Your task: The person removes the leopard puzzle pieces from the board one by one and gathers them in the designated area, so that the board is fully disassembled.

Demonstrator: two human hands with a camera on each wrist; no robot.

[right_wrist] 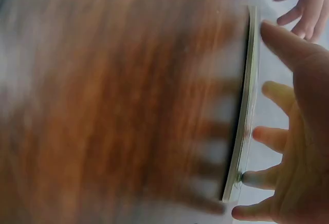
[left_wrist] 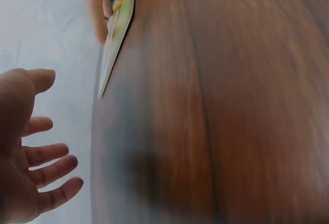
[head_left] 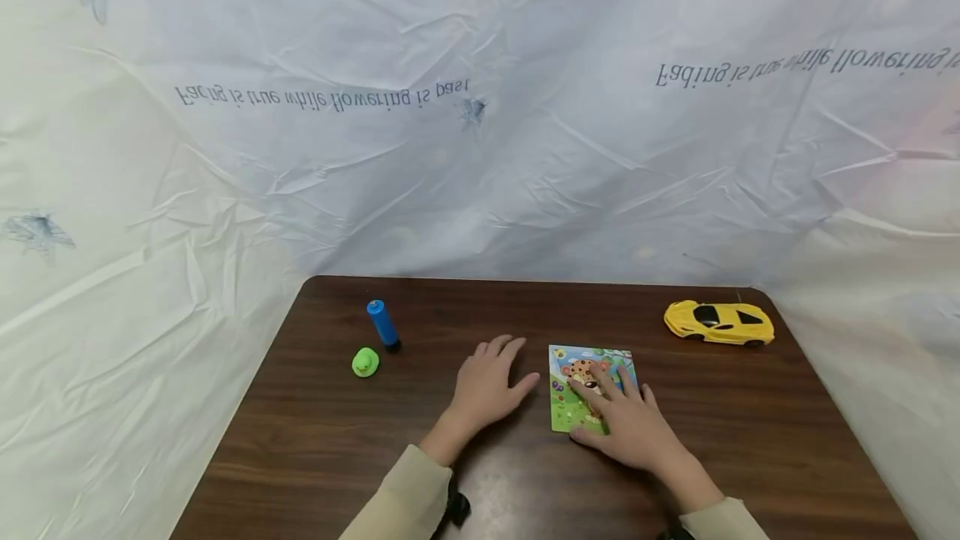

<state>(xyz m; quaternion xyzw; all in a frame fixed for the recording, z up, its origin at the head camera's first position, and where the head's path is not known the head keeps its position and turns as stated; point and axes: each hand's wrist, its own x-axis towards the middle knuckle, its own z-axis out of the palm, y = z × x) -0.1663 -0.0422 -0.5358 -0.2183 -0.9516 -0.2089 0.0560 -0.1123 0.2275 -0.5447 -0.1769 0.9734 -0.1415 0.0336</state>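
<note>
A thin, flat picture board (head_left: 564, 412) with a cartoon spotted animal on green and blue lies on the dark wooden table. My right hand (head_left: 633, 427) is spread over its right part, with fingertips on the picture and the thumb by the near edge. The right wrist view shows the board (right_wrist: 240, 131) edge-on, with the fingers of that hand (right_wrist: 298, 142) apart along it. To the left of the board is my left hand (head_left: 486, 386), its fingers loosely extended and holding nothing. In the left wrist view this hand (left_wrist: 25, 157) appears with fingers spread.
A yellow toy car (head_left: 720, 324) stands at the back right of the table (head_left: 337, 457). On the left are an upright blue cylinder (head_left: 383, 325) with a dark base and a small green toy (head_left: 365, 362). A white printed sheet (head_left: 480, 182) hangs behind and around the table.
</note>
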